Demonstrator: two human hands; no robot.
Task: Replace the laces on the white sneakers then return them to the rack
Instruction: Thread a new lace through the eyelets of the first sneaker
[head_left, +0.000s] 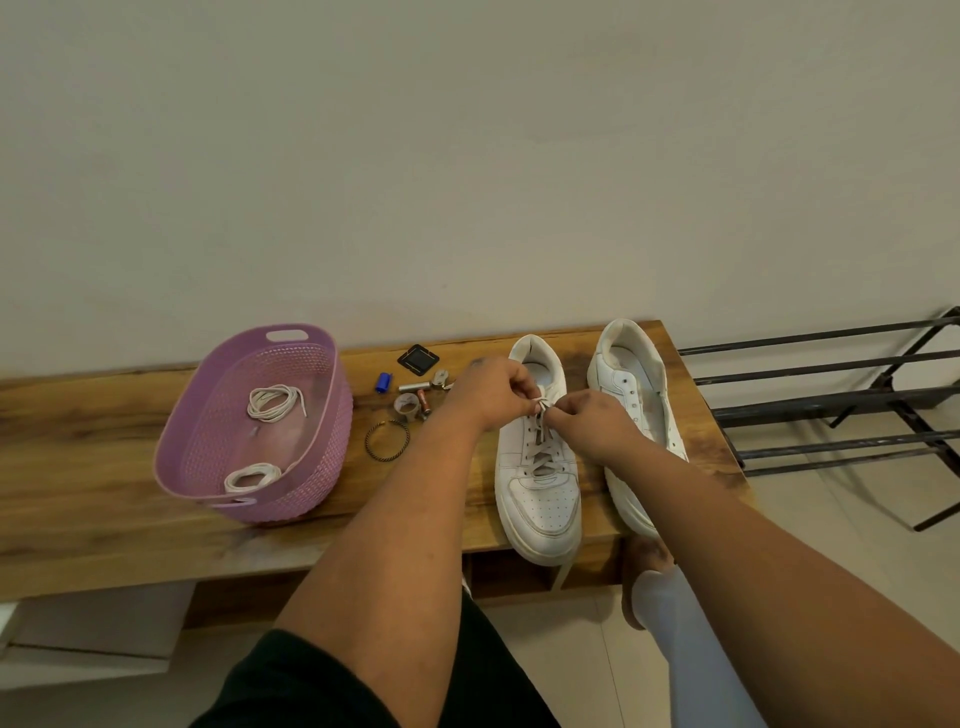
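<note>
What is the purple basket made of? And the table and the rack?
The purple basket looks like moulded plastic: its walls are a regular grid of tiny holes, with a smooth rim and cut-out handle. The table looks like wood with a slight sheen: brown grain streaks show, though it might be a printed surface. The rack seems to be dark painted metal, judging by its thin straight bars.
</note>
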